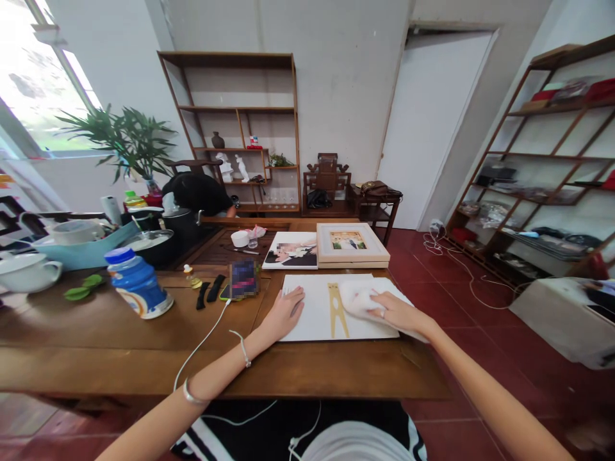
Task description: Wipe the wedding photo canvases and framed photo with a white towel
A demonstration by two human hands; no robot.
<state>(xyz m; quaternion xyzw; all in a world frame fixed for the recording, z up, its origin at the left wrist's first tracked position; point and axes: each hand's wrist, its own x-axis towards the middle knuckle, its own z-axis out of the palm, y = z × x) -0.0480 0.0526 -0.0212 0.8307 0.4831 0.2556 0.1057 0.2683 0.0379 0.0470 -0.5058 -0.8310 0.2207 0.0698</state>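
A white board [314, 317] lies flat on the wooden table [120, 358] in front of me, with a tan clip-shaped stand [337, 310] on its middle. My left hand [286, 312] rests flat on the board's left edge, fingers stretched out. My right hand [391, 310] presses a white cloth [359, 299] onto the board's right part, fingers curled round the cloth. Just behind the board sit a framed photo [350, 244] and a loose photo print [291, 250].
A phone [241, 280] on a white cable, two black combs [210, 291], a small bottle [192, 276] and a blue-capped bottle [139, 285] lie left of the board. Bowls, pots and a plant [122, 137] crowd the far left. Shelves line the back wall and right side.
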